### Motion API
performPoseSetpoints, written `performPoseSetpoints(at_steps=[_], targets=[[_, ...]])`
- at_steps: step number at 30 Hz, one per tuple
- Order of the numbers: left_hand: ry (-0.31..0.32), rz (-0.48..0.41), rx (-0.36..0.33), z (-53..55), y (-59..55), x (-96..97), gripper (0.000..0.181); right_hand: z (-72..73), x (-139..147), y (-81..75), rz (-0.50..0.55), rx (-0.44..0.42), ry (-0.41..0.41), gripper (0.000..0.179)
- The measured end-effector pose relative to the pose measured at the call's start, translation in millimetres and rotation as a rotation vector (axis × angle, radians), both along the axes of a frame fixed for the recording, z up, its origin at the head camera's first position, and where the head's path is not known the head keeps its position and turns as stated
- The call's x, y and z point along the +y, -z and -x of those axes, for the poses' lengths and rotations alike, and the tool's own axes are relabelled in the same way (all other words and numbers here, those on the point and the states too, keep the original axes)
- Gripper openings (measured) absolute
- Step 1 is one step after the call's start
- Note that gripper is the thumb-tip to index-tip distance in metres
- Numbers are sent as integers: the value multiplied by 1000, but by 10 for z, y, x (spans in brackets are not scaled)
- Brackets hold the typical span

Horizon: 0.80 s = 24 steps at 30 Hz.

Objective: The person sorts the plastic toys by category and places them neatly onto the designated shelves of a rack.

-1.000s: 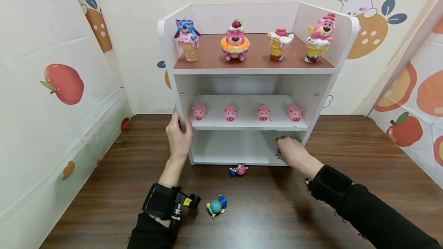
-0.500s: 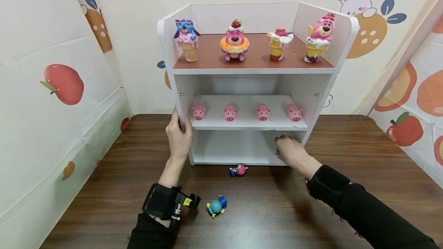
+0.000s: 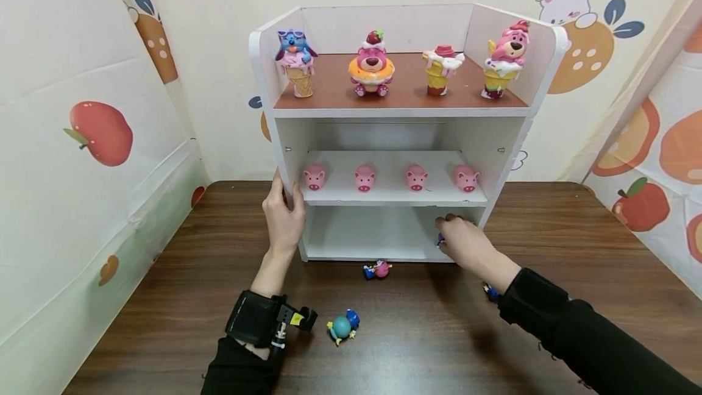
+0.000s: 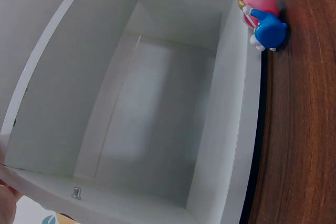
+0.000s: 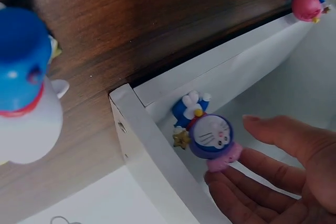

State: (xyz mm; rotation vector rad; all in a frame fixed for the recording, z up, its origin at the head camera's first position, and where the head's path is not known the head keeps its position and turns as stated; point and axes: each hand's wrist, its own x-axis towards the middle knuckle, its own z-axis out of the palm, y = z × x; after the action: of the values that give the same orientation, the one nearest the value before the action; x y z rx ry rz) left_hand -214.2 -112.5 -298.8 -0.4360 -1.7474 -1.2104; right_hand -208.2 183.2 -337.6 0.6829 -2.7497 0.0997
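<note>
My left hand [image 3: 285,218] grips the left side panel of a white toy shelf [image 3: 395,113], thumb on the front edge. My right hand [image 3: 466,242] reaches into the right end of the bottom compartment. There, in the right wrist view, a small Doraemon figurine [image 5: 210,135] with a purple-blue head, pink piece and gold star sits in the corner. My fingertips lie right at its pink piece, while the thumb [image 5: 262,127] stands apart from it. In the head view the hand mostly hides this figurine.
Pink pig figures [image 3: 364,178] line the middle shelf; ice-cream character figures [image 3: 373,69] stand on top. A pink-and-blue figurine [image 3: 378,270] lies before the shelf, a teal-and-blue one [image 3: 341,327] nearer. Another blue figurine [image 3: 490,291] lies by my right wrist.
My right wrist and forearm have shifted slightly right, uncovering more of the blue figurine beside the wrist. The left hand keeps its place on the shelf.
</note>
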Motion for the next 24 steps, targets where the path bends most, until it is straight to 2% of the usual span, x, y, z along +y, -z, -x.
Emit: performPoseSetpoints(at_steps=[6, 12, 15, 21, 24], targets=[[3, -8, -8, -1, -3, 4, 39, -193, 40, -63, 30, 115, -12, 24], [-2, -8, -15, -8, -1, 8, 38, -353, 145, -124, 72, 143, -5, 27], [-2, -9, -15, -14, 1, 11, 38, -435, 212, -130, 63, 136, 6, 31], [1, -10, -9, -16, -3, 9, 38, -555, 364, -101, 80, 84, 44, 27], [6, -14, -7, 80, 82, -24, 39, -566, 461, -74, 72, 39, 76, 26]])
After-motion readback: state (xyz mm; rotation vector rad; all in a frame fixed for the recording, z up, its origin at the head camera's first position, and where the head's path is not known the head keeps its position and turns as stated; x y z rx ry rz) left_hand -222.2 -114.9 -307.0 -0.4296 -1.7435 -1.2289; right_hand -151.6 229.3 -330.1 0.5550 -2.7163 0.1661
